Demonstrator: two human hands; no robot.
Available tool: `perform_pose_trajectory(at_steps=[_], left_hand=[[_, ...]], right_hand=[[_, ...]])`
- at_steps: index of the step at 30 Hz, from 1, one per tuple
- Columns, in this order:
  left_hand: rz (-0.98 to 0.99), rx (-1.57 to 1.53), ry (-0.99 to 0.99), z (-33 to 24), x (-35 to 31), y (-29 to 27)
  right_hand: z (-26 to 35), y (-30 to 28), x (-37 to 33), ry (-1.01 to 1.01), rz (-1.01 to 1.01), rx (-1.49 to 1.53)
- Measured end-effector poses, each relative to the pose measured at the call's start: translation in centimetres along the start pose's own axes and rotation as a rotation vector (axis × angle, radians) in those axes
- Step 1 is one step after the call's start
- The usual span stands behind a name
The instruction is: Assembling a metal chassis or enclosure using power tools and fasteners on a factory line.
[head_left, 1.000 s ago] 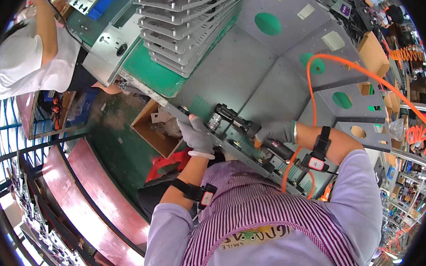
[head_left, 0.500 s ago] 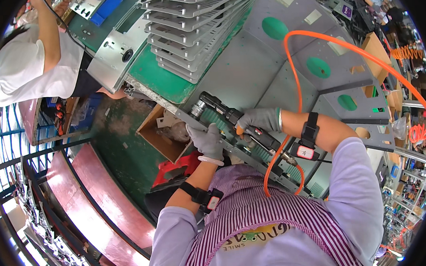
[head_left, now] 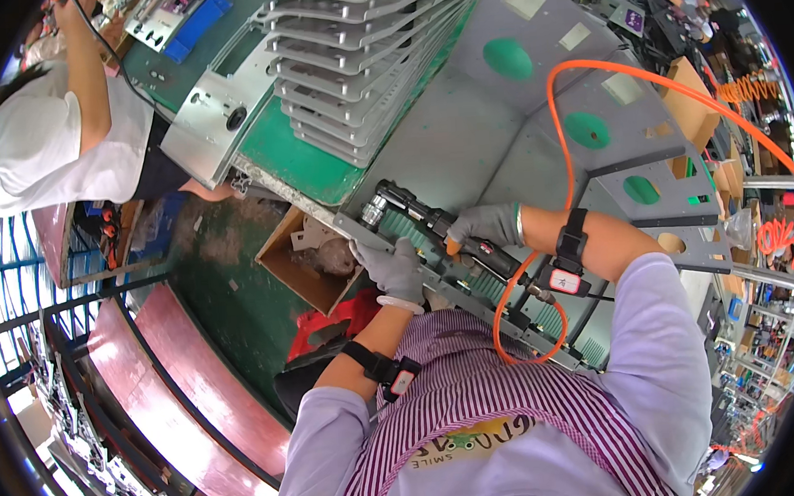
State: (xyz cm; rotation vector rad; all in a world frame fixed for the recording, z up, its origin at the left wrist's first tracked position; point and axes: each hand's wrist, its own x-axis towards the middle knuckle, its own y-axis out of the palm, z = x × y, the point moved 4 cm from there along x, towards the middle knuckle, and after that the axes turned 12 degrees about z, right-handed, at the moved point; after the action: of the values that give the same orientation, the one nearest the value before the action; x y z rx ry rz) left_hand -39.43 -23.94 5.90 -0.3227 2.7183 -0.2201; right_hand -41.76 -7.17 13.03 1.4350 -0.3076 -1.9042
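A cardboard box [head_left: 308, 285] sits at left, then the grey-gloved left hand [head_left: 394, 274] rests at the near edge of a grey metal cabinet [head_left: 462, 126]; whether its grip is closed I cannot tell. Beyond it, a black power tool [head_left: 422, 213] slants along that edge, the right hand's [head_left: 489, 228] grip wrapped round its body, an orange hose [head_left: 590, 64] looping at right.

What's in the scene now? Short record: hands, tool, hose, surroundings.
Left hand: gloved, at near edge of grey metal housing; firm contact unclear
Right hand: gloved, gripping black tool
Tool head: silver, by that edge
Orange hose: joined to tool's rear
Beyond: stacked metal plates on green surface
Left: open cardboard box
Upper left: another person
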Motion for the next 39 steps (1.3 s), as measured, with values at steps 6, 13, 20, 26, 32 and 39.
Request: perform_pose_trajectory(at_steps=[6, 13, 20, 26, 32, 39], left_hand=[[0.284, -0.513, -0.073, -1.2, -0.5, 0.9], [0.336, -0.208, -0.046, -3.7, -1.8, -0.4], [0.345, -0.203, 0.086, -4.2, -2.2, -0.5], [0.284, -0.105, 0.141, -2.9, -2.6, -0.5], [0.291, -0.097, -0.164, 0.3, -11.3, 0.7], [0.614, 0.641, -0.067, 7.5, -21.4, 3.0]], right_hand=[[2.1, 1.9, -3.4, -0.19, -0.164, -0.247], [-0.7, 6.7, -18.3, -0.198, -0.434, -0.486], [-5.2, 12.5, -38.0, -0.164, -1.207, -1.213], [-6.7, 10.6, -50.0, -0.033, -1.833, -2.164], [-4.3, -0.3, -62.1, -0.153, -2.356, -2.574], [-3.7, -10.6, -73.0, 0.075, -2.703, -1.741]])
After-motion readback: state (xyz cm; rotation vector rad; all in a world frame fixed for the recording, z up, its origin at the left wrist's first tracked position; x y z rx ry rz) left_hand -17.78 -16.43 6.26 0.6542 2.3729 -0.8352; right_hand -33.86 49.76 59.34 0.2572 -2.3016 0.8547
